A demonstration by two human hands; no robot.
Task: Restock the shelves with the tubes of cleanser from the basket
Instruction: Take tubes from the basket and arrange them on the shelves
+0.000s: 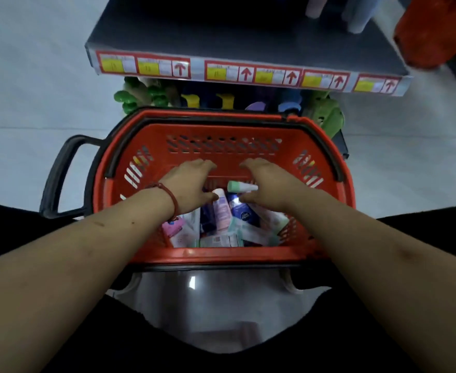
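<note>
A red shopping basket (221, 255) sits in front of me, with several cleanser tubes heaped in its near half. Both my hands reach into it. My right hand (272, 184) curls around a white tube with a green cap (241, 186), which lies between its thumb and fingers. My left hand (189, 184), with a red cord on the wrist, has its fingers spread. Its thumb rests by the white cap of a pink tube (221, 208). A dark blue tube (241, 211) lies beside the pink one. The grey shelf (221, 36) is beyond the basket.
Yellow and red price labels (245, 74) line the shelf's front edge. A few tubes (315, 6) stand at its back right, next to a red object (437, 30). Green, yellow and purple bottles (140, 95) fill the lower shelf behind the basket. The basket's black handle (59, 170) sticks out to the left.
</note>
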